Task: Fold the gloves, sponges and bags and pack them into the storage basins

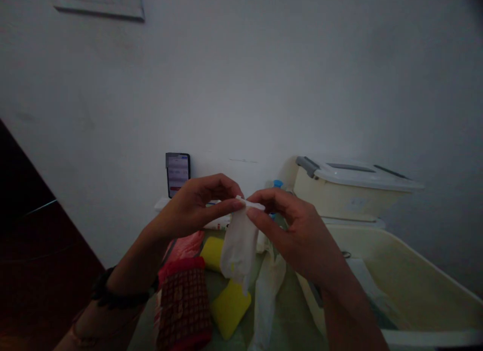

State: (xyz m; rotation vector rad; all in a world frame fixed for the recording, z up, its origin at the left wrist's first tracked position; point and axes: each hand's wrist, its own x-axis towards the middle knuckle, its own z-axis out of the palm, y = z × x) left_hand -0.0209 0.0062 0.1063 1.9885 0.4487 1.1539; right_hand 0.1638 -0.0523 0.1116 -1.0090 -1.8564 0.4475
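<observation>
Between my two hands hangs a thin white glove, its upper edge pinched and its limp lower end dangling with finger-like tips. My left hand grips the left part of that edge between thumb and fingers. The right part is pinched by my right hand, thumb toward me. Below the glove lie two yellow sponges, one partly behind it. A similar limp white piece lies on the table under my right hand; its kind is unclear.
At left is a folded brown-and-red woven cloth beside a pink cloth. A phone stands against the wall. On the right are an open cream bin and a lidded box. A blue-capped bottle is behind my right hand.
</observation>
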